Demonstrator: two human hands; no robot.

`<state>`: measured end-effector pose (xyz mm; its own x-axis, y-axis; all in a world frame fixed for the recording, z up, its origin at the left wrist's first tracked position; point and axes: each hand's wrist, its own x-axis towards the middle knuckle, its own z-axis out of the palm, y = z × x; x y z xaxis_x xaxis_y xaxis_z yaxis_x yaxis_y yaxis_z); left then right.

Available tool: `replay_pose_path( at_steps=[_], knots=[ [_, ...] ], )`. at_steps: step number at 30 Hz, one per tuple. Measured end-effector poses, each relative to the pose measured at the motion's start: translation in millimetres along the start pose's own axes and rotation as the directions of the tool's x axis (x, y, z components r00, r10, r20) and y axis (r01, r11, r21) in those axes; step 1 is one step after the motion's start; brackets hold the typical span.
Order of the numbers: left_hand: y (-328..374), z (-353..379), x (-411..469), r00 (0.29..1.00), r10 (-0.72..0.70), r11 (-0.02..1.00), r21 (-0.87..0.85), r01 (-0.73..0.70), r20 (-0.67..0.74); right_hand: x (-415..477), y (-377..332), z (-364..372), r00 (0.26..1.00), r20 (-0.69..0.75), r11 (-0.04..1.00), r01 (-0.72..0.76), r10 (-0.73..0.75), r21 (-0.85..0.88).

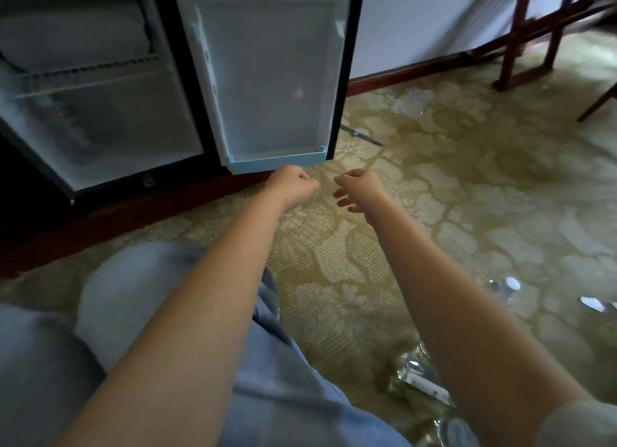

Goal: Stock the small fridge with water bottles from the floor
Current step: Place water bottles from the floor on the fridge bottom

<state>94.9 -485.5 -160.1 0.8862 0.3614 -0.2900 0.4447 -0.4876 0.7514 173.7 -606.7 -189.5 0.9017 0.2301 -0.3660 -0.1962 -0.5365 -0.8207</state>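
Both hands are out in front and both are empty: the left hand (pixel 293 186) is balled into a loose fist with nothing showing inside it, and the right hand (pixel 357 189) is slack, fingers half curled and parted, holding nothing either. They hang just beside each other, low over the carpet (pixel 467 179), right under the lip of the door shelf (pixel 277 162), the pale blue rack at the foot of the fridge door (pixel 273 79), which stands wide open. That door shelf looks bare. To the left is the fridge (pixel 150 112) itself, with a wire shelf (pixel 90 69) across the middle and a dark, smeared shape beneath it that might be a bottle lying down, too blurred to call. Now the stock. One water bottle (pixel 417 376) lies on the carpet close against the right forearm, and a second bottle (pixel 500 288) sits further to the right. A clear plastic shape (pixel 412 101) lies up by the baseboard, well apart from the hands, and it could be a bottle or a wrapper. By my reading, plenty is left to do, with at least two bottles on the floor, no bottle in either hand and the door rack waiting. The nearest pick looks like the one by the right forearm.
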Motion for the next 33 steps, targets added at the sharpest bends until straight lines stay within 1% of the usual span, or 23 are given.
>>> replay_pose_path(
  at_steps=[4,10,13,16,20,23,26,28,30,33],
  knots=[
    [7,55,-10,0.99,0.02,1.0,-0.005,-0.019,0.138,-11,60,-23,0.992,-0.075,0.995,-0.102,0.104,0.023],
    [-3,111,-20,0.977,0.012,1.0,-0.004,-0.011,0.214,-29,152,-29,0.96,-0.107,0.965,-0.262,0.258,-0.029],
    [-6,132,-24,0.96,-0.002,0.999,0.049,-0.012,0.28,-35,191,-32,0.946,-0.119,0.945,-0.313,0.301,-0.097],
    [-9,153,-30,0.924,-0.037,0.996,0.093,0.002,0.381,-48,233,-36,0.923,-0.094,0.901,-0.386,0.374,-0.2],
    [-25,183,-41,0.864,-0.122,0.969,0.247,-0.003,0.488,-64,287,-37,0.877,-0.075,0.811,-0.468,0.474,-0.35],
    [-37,201,-46,0.844,-0.158,0.943,0.33,-0.025,0.513,-71,312,-35,0.855,-0.062,0.773,-0.493,0.514,-0.4],
    [-42,211,-47,0.854,-0.158,0.932,0.361,-0.037,0.495,-71,333,-33,0.835,-0.037,0.741,-0.506,0.549,-0.441],
    [-43,216,-46,0.863,-0.154,0.934,0.355,-0.031,0.48,-70,346,-29,0.824,-0.003,0.713,-0.492,0.567,-0.5],
    [-46,220,-45,0.864,-0.16,0.936,0.352,-0.022,0.478,-68,358,-25,0.837,0.008,0.698,-0.451,0.546,-0.556],
    [-53,225,-42,0.862,-0.17,0.935,0.355,-0.013,0.478,-66,366,-20,0.861,-0.017,0.699,-0.424,0.509,-0.575]
  ],
)
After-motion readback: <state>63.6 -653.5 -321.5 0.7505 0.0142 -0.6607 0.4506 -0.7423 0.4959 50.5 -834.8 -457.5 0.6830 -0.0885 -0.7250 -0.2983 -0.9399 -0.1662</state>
